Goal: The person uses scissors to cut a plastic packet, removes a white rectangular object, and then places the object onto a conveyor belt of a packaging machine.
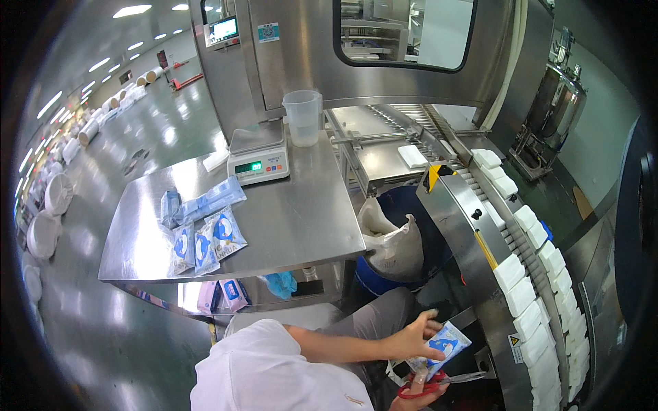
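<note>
A person in white leans forward at a curved conveyor [480, 233] carrying a row of white packs [528, 318]. The left hand [415, 337] grips a blue-and-white pouch [442, 349] by its top. The right hand [418, 394], low at the frame's edge, holds red-handled scissors [439, 382] just below the pouch, blades pointing right. To the left, a steel table [288, 219] bears more pouches [202, 243], a scale [257, 156] and a clear jug [302, 118]. A blue bin [404, 205] with a white bag sits between table and conveyor.
</note>
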The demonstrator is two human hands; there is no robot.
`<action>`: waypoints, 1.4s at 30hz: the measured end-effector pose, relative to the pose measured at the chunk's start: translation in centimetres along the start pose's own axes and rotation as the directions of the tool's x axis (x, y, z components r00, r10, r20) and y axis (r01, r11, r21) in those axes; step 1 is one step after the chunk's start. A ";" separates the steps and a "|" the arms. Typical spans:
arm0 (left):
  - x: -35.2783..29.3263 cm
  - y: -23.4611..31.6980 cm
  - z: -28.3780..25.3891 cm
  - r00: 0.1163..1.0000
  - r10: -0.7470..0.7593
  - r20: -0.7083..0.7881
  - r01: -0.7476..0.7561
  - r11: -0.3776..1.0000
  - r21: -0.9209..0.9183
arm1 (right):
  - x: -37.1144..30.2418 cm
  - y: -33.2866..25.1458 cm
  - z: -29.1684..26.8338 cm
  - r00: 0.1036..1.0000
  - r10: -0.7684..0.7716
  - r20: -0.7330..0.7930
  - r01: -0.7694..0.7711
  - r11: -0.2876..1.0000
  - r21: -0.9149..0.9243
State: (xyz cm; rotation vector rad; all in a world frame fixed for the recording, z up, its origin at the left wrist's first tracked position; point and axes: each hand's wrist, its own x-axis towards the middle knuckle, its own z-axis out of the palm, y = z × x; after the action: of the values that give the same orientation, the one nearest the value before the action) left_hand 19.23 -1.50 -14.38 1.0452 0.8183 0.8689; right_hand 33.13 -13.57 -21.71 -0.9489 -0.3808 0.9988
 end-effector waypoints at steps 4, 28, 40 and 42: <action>0.0 -1.5 -2.1 0.878 -0.242 0.413 0.322 0.937 -0.134 | 0.4 -1.3 -0.1 0.988 0.057 0.144 -0.041 0.993 -0.112; 3.5 4.9 2.2 0.977 -0.032 0.209 0.034 0.999 -0.007 | -2.8 -8.4 -0.2 0.947 0.256 0.194 -0.060 0.734 -0.677; 4.2 5.2 1.8 0.989 -0.048 0.140 0.050 0.999 -0.011 | -3.3 -9.5 -0.3 0.965 0.249 0.076 -0.119 0.680 -0.723; 4.5 4.7 1.4 0.983 -0.077 0.168 0.078 0.997 0.000 | -2.9 -9.3 -0.5 0.997 0.065 0.039 -0.011 0.633 -0.774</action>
State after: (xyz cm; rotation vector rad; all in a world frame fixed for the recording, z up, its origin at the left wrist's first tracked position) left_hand 21.47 3.20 -10.19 1.0581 0.7092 0.7070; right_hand 36.95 -18.16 -14.03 -1.7207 -0.8984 0.8987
